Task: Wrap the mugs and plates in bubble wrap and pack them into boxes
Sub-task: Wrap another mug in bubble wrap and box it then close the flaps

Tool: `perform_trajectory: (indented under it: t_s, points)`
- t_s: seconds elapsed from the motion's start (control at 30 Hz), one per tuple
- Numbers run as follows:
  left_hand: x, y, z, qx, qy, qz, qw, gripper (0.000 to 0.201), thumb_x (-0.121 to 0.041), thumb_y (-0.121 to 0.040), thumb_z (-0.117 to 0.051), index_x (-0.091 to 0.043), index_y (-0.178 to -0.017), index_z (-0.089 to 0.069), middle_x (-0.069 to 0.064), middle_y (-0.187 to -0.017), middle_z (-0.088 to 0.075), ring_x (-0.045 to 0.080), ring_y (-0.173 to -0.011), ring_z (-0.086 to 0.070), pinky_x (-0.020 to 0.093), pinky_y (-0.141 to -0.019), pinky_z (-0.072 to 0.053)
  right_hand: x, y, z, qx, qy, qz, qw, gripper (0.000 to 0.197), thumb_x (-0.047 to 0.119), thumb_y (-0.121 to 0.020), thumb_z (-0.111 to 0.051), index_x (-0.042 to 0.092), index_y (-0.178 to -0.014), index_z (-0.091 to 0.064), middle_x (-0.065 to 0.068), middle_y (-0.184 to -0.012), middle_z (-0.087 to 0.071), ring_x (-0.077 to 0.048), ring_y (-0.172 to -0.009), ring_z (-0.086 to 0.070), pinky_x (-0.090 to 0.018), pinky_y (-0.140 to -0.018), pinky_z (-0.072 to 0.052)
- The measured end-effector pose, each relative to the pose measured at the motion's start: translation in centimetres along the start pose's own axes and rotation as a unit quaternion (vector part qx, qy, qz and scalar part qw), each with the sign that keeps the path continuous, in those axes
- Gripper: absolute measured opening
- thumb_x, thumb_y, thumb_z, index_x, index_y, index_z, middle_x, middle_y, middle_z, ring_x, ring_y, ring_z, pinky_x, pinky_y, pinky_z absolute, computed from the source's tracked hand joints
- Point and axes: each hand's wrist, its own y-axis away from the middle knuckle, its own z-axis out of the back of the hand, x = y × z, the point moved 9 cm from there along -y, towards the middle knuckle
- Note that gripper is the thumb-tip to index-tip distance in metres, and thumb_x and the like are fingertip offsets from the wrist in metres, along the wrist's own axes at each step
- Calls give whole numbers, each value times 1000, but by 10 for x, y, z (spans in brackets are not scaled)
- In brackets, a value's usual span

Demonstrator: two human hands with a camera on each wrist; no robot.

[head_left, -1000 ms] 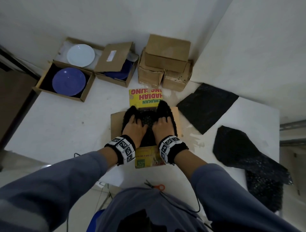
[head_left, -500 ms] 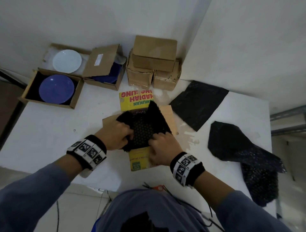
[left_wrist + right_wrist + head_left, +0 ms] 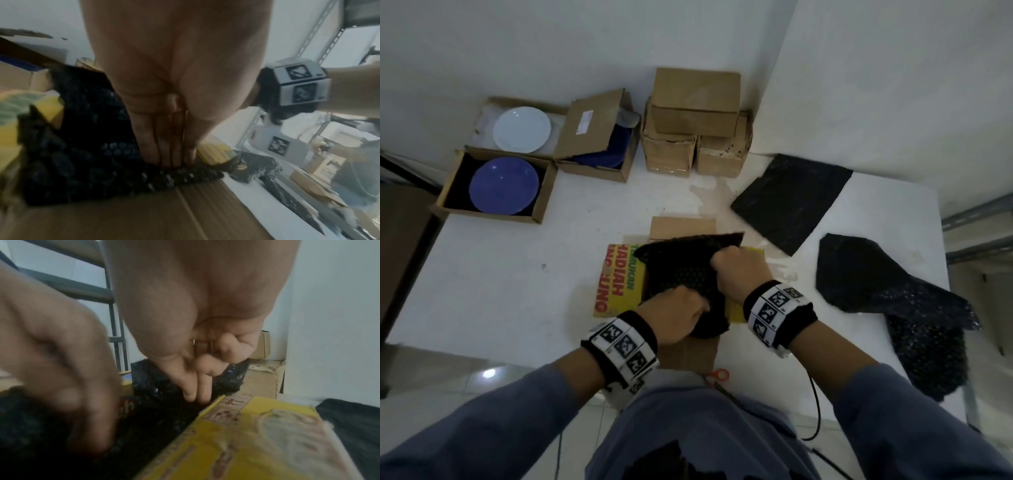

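A bundle in black bubble wrap (image 3: 681, 274) sits in an open cardboard box (image 3: 688, 353) with yellow printed flaps, at the table's near middle. My left hand (image 3: 676, 315) holds the bundle's near corner; in the left wrist view its fingers (image 3: 148, 146) and thumb point down together, tips dug into the wrap (image 3: 72, 154). My right hand (image 3: 738, 270) grips the bundle's right edge beside the yellow flap (image 3: 257, 434), two fingers (image 3: 195, 389) down on the wrap (image 3: 160, 402). What the wrap holds is hidden.
At the back left a blue plate (image 3: 503, 185) and a white plate (image 3: 522, 129) lie in open boxes, beside a half-covered box (image 3: 599, 137). Closed boxes (image 3: 695, 102) are stacked in the corner. Black wrap sheets (image 3: 791, 202) (image 3: 887, 281) lie right. Orange-handled scissors (image 3: 719, 374) lie at the near edge.
The box and bundle have turned, so the printed yellow flap now lies on the left instead of the far side. My hands moved from the bundle's top to its near corner and right edge.
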Motion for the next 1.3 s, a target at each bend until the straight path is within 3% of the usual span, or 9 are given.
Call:
perform_trajectory:
  t_s: [0.17, 0.33, 0.47, 0.57, 0.7, 0.87, 1.1, 1.23, 1.3]
  points:
    - [21, -21, 40, -114, -97, 46, 988, 39, -11, -91, -51, -17, -129, -53, 11, -127, -52, 32, -107, -58, 44, -82, -54, 9, 6, -12, -24, -199, -41, 979, 17, 12, -87, -52, 7, -98, -64, -17, -103, -63, -36, -98, -60, -42, -81, -51]
    - [34, -50, 11, -21, -243, 99, 965, 80, -42, -92, -53, -19, -155, -8, 17, -154, -18, 38, -135, -32, 48, -108, -35, 6, -4, -42, 49, -221, -116, 967, 29, 12, -87, -56, 3, -115, -55, -21, -117, -56, -39, -105, -58, -43, -86, -51]
    - [34, -58, -2, 19, -291, 115, 950, 73, -28, -100, -43, -23, -156, 3, 16, -161, 4, 39, -141, -22, 49, -112, -31, 5, -10, -51, 73, -217, -139, 964, 40, 11, -88, -57, 2, -126, -50, -22, -123, -52, -39, -109, -56, -45, -89, -52]
    - [33, -62, -2, 17, -331, 127, 935, 73, -24, -101, -39, -15, -156, 9, 17, -161, 7, 38, -140, -25, 47, -110, -34, 8, -11, -44, 54, -212, -124, 968, 24, 11, -88, -55, 5, -111, -57, -18, -111, -56, -37, -101, -59, -42, -82, -52]
    - [31, -66, -6, 16, -414, 114, 903, 75, -36, -100, -38, -11, -155, 7, 22, -159, -1, 40, -142, -19, 50, -115, -25, 1, 2, -39, -29, -228, -108, 967, 15, 21, -85, -54, 11, -96, -59, -13, -103, -59, -33, -92, -60, -36, -71, -48]
    - [34, -72, -3, -12, -360, 107, 927, 82, -32, -94, -50, -18, -155, 4, 20, -154, -10, 40, -135, -29, 46, -105, -37, -13, 22, -48, -69, -258, -123, 956, 21, 17, -82, -57, 10, -103, -61, -9, -112, -58, -31, -103, -55, -39, -79, -49]
    - [39, -67, -1, 0, -275, 83, 958, 71, -34, -93, -52, -20, -153, -16, 17, -153, -18, 41, -135, -30, 50, -105, -38, 5, 16, -55, 31, -196, -67, 978, 18, 18, -85, -56, 12, -100, -62, -12, -98, -63, -34, -91, -61, -34, -65, -46]
    - [34, -53, 9, -35, -196, 39, 979, 51, -39, -89, -57, -23, -136, -45, 11, -126, -57, 30, -106, -59, 41, -87, -52, 17, 25, -60, 105, -137, -19, 985, 19, 25, -85, -60, 16, -101, -67, -8, -95, -64, -30, -86, -62, -35, -66, -50]
    - [34, -44, 17, -68, -193, 16, 979, 58, -41, -86, -60, -20, -137, -45, 11, -127, -55, 30, -110, -57, 41, -92, -50, 20, 30, -61, 114, -120, -16, 986, 16, 26, -86, -61, 14, -96, -64, -7, -90, -61, -29, -81, -61, -33, -62, -45]
